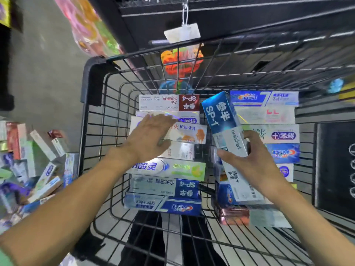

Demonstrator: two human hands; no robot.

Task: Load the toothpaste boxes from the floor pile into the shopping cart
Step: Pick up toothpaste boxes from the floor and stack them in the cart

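A black wire shopping cart [92,79] fills the middle of the view. Inside it lie two rows of toothpaste boxes: a left row [165,187] and a right row [276,135]. My right hand [253,166] grips a long blue and white SP-1 toothpaste box [222,120], tilted on end over the gap between the rows. My left hand [148,137] is flat with straight fingers, resting over the boxes of the left row. The floor pile of toothpaste boxes [32,166] lies at the left, outside the cart.
Dark shelving [249,18] with a hanging white price tag [182,32] stands beyond the cart. Bags of coloured goods [86,27] hang at the upper left. A black panel [336,166] is at the right. Grey floor [44,64] lies left of the cart.
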